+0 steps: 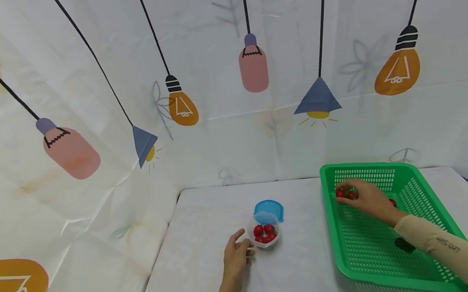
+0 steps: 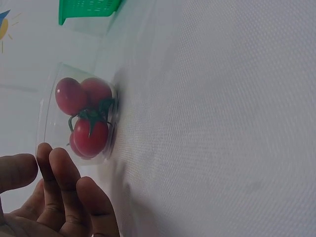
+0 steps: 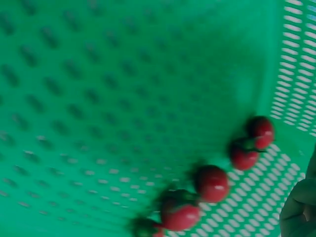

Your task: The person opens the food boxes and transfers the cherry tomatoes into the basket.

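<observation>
My left hand [image 1: 235, 259] is beside a clear plastic cup [image 1: 267, 242], fingers loosely bent and holding nothing. Several red cherry tomatoes [image 2: 91, 136], one with a green stem, lie in the cup. Its blue lid [image 1: 268, 208] stands raised at the far side. My right hand [image 1: 368, 199] reaches into a green basket [image 1: 367, 259], fingers and thumb around two tomatoes [image 1: 351, 195] near the left wall. In the right wrist view, several tomatoes [image 3: 212, 183] lie in a row inside the basket; the hand shows only at the right edge, apart from them.
Both the cup and the basket stand on a white-covered table [image 1: 305, 265]. White sheets [image 1: 226, 152] printed with hanging lamps enclose the back and left. Another tomato [image 1: 392, 202] shows past my right wrist. Small black devices sit at both wrists.
</observation>
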`<state>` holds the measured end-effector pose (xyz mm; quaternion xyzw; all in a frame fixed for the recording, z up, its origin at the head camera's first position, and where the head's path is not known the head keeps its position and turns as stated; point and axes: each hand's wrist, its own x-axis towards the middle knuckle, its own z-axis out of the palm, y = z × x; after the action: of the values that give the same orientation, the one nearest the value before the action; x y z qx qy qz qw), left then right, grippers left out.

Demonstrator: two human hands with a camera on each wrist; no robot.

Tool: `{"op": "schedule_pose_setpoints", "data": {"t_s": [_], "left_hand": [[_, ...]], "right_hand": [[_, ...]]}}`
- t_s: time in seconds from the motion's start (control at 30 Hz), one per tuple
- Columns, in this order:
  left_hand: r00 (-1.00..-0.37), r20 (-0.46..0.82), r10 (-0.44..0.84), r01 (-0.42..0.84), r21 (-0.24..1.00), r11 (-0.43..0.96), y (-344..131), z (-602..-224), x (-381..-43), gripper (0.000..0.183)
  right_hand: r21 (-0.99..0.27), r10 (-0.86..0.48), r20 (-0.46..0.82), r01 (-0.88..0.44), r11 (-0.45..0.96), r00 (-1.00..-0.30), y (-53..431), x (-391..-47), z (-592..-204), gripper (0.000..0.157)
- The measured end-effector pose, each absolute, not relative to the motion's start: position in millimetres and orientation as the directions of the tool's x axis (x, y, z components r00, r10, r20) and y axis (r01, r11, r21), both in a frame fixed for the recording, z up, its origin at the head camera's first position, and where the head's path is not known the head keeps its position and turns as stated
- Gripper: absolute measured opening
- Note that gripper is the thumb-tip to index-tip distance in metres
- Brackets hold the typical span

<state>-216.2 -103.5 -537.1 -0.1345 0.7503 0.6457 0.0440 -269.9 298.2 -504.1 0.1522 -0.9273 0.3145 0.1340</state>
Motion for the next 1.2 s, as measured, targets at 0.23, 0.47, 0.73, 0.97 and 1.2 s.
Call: {"op": "schedule_pose_setpoints", "data": {"t_s": [0.23, 0.47, 0.73, 0.97, 1.2], "left_hand": [[-0.960, -0.240, -0.142, -0.258, 0.958, 0.127, -104, -537, -215, 0.046], [-0.960, -0.239, -0.144, -0.257, 0.959, 0.123, -105, -538, -215, 0.046], [-0.959, -0.246, -0.139, -0.263, 0.956, 0.129, -105, -538, -216, 0.046], [-0.959, -0.245, -0.139, -0.263, 0.956, 0.130, -105, -537, -216, 0.046], [-0.959, -0.247, -0.137, -0.263, 0.957, 0.118, -105, -538, -216, 0.045]], "right_hand": [[-0.550, -0.212, 0.261, -0.325, 0.769, -0.942, 310, -267, -523, 0.035], [-0.549, -0.231, 0.207, -0.308, 0.777, -0.951, 310, -270, -535, 0.032], [-0.530, -0.253, 0.144, -0.290, 0.797, -0.957, 308, -267, -538, 0.036], [-0.527, -0.234, 0.193, -0.302, 0.795, -0.953, 304, -268, -535, 0.039], [-0.523, -0.221, 0.273, -0.337, 0.782, -0.936, 292, -272, -513, 0.041]]}}
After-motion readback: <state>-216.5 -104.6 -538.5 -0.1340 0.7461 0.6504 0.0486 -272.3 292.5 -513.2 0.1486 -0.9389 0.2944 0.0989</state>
